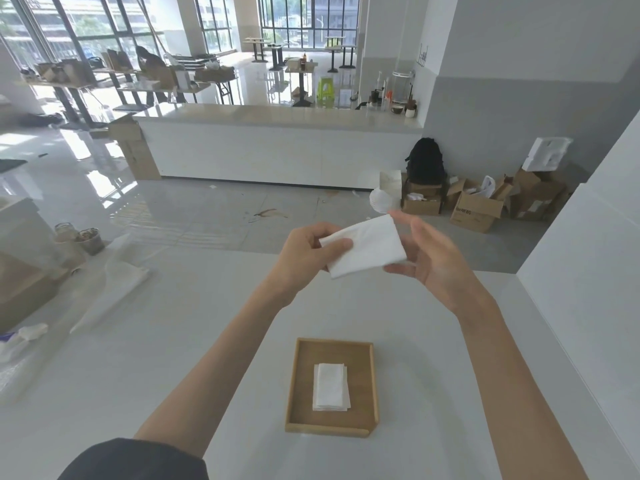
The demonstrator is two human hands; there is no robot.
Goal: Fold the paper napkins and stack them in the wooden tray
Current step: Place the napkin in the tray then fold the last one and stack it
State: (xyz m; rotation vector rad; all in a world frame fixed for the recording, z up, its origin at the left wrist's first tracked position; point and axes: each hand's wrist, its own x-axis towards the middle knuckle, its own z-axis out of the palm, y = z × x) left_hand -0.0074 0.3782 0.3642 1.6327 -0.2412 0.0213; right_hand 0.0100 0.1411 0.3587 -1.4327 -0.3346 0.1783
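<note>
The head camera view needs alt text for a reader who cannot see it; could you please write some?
Two bare hands hold a white paper napkin in the air above a white table: the left hand pinches its left edge and the right hand is open at its right edge. Nearer the person, a wooden tray on the table holds a small stack of folded napkins.
</note>
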